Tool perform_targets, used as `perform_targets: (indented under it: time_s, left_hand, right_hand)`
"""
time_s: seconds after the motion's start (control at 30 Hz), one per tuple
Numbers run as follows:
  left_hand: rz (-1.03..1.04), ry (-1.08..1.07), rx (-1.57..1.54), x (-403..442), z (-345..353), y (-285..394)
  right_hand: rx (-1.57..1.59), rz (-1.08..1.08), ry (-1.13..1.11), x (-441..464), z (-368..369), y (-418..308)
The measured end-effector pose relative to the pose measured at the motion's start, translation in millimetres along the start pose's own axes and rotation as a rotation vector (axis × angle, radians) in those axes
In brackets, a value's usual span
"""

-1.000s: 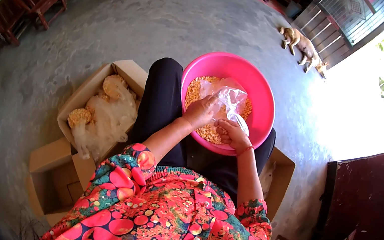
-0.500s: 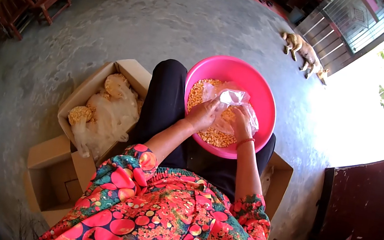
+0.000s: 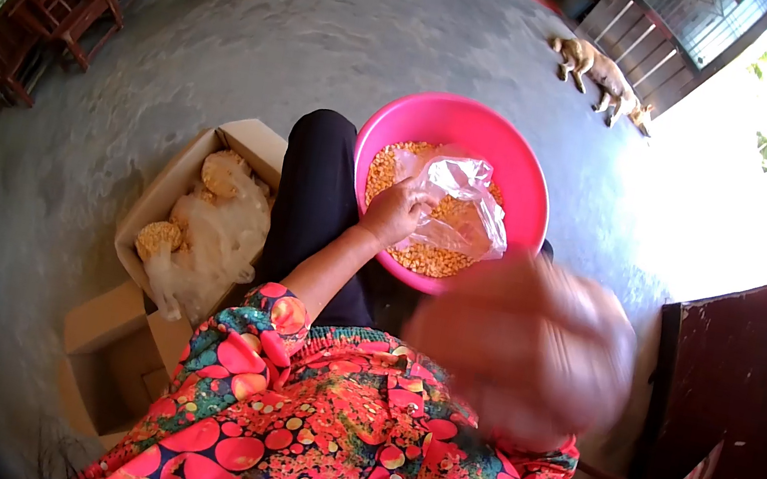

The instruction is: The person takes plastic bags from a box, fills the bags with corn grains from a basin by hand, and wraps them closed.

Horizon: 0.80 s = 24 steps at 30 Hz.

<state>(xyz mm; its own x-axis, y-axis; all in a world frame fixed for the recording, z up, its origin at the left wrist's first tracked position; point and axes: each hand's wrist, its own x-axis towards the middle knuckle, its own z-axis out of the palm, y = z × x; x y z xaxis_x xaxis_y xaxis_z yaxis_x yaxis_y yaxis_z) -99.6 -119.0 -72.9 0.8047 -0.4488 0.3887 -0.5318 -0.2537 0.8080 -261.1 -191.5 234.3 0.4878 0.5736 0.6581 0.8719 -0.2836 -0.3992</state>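
A pink basin rests at my lap, with yellow corn-like kernels in it. Over the kernels lies a clear plastic bag. My left hand is closed on the left side of this bag, fingers pinched at its edge. Close to the camera, my right hand is a large motion blur at the right, away from the basin's inside and covering part of its lower right rim. Its fingers are too smeared to read, and whether it holds anything is hidden.
To the left, an open cardboard box holds filled plastic bags. Below it stands another cardboard box. A dog lies on the floor near the bright doorway. Wooden chairs line the upper left. Dark red furniture is at the right.
My right hand has left the bag and come up and back toward the camera, now blurred. My left hand still grips the bag, which looks more spread out. The view has shifted slightly.
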Motion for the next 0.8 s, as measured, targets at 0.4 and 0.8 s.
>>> perform_targets:
  time_s: [0.4,0.8]
  left_hand:
    - [-0.061,-0.022,0.011,-1.2,-9.8,20.6]
    - [0.011,0.180,0.122,4.4,-11.8,23.4]
  right_hand:
    - [0.006,0.135,0.078,16.8,-25.9,-91.1]
    - [-0.215,0.009,0.463,-17.3,-17.5,-40.9]
